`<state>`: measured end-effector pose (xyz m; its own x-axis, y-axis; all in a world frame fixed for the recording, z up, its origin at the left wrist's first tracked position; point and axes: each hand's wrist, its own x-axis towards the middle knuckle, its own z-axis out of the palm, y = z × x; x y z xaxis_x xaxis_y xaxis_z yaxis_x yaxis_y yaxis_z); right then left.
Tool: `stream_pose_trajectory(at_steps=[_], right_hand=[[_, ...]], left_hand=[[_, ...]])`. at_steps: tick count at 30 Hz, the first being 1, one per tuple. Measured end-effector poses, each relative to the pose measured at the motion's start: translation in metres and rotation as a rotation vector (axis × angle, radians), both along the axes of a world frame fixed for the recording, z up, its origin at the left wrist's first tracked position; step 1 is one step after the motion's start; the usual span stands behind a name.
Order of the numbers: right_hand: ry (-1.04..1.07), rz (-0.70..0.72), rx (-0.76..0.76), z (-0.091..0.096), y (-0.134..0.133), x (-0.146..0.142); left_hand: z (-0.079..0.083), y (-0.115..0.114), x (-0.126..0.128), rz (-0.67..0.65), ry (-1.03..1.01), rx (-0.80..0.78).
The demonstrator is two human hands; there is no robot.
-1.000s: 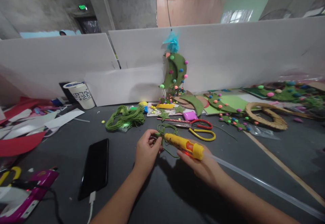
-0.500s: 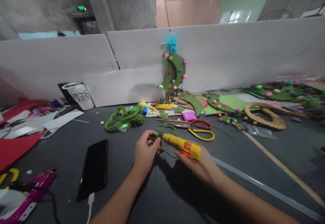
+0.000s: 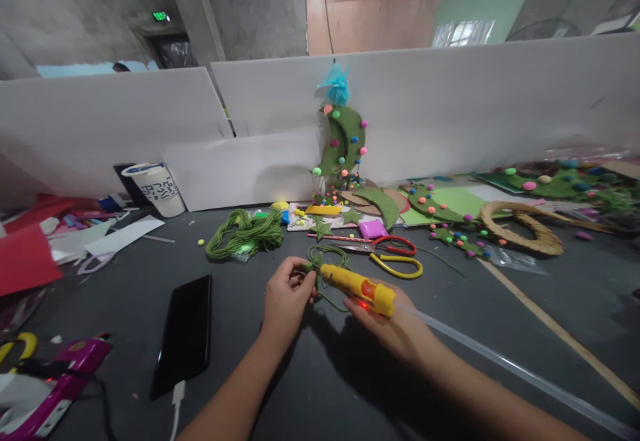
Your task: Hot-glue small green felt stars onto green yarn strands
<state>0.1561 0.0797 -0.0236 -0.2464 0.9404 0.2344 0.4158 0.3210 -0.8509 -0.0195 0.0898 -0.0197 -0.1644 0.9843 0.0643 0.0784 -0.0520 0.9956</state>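
Note:
My left hand [image 3: 289,294] pinches a small green felt star [image 3: 317,273] between thumb and fingers, low over the dark table. In my right hand [image 3: 383,311] is a yellow hot glue gun [image 3: 357,286], its red light lit and a long clear glue stick [image 3: 500,354] trailing from its back. The front end of the gun is at the star; whether the nozzle touches it I cannot tell. A thin green cord [image 3: 333,302] loops around and behind the star. Just beyond lie scissors [image 3: 395,246] with red and yellow handles.
Left of my arms lie a black phone [image 3: 184,334] on a white cable and a magenta glue gun [image 3: 75,381]. Green yarn [image 3: 245,233] lies behind my left hand. A felt crescent ornament with pompoms [image 3: 345,138] hangs before the white partition [image 3: 475,108]. A straw ring [image 3: 520,228] sits right.
My hands, the star and the glue gun have hardly moved. At the far left, the red sheet has shifted up and leftward, uncovering some table and small coloured pieces.

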Motion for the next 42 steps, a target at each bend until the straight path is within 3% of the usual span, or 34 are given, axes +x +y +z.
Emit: stream_pose_trajectory(at_steps=[14,23,42], right_hand=[[0.014,-0.016,0.004,-0.007,0.001,0.000],[-0.018,0.012,-0.016,0.004,-0.001,0.000],[-0.107,-0.003,0.008,0.002,0.000,0.001]], left_hand=[[-0.002,0.001,-0.001,0.007,-0.010,0.000],[-0.002,0.001,-0.002,-0.010,0.041,0.012],[-0.004,0.001,-0.002,0.010,0.061,0.022]])
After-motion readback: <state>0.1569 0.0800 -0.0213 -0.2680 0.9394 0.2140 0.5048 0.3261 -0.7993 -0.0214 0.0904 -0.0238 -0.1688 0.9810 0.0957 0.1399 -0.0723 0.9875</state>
